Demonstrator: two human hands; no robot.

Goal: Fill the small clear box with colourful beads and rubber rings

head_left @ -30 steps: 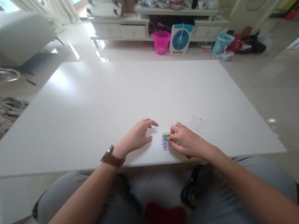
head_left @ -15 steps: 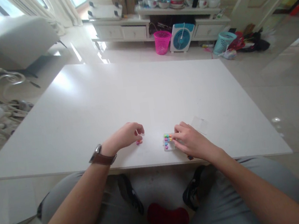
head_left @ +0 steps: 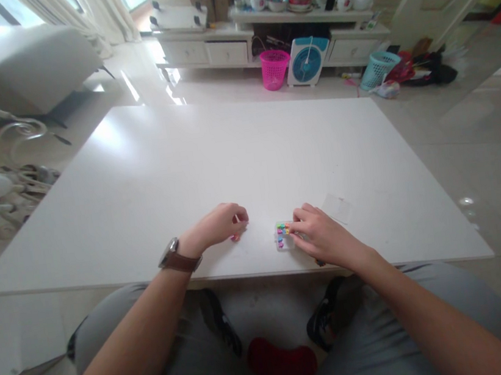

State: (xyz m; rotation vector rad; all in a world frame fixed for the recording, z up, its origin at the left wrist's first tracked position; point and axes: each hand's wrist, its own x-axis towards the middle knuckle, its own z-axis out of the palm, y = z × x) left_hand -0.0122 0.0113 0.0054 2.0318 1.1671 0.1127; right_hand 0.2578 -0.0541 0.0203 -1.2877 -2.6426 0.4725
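My left hand [head_left: 227,221] is over the table, thumb and forefinger closed together; whatever is between the tips is too small to make out. Just beneath it lie some small pink and orange pieces [head_left: 235,238]. To the right, a small clear plastic box [head_left: 281,247] holds several bright pieces [head_left: 283,227] in green, purple, blue and orange. My right hand [head_left: 316,231] covers the box's right part, its curled forefinger and thumb at the pieces inside. What these fingertips grip, if anything, is hidden.
A clear flat lid-like sheet [head_left: 337,208] lies behind my right hand. A small dark object [head_left: 319,262] is by the near edge of the white table [head_left: 246,151]. Beyond the table stand a pink basket [head_left: 274,70], a blue fan [head_left: 308,62] and a low cabinet [head_left: 228,53].
The fingers of my left hand have closed and shifted slightly right, away from the loose pieces. My right hand stays at the box. The whole view has shifted a little.
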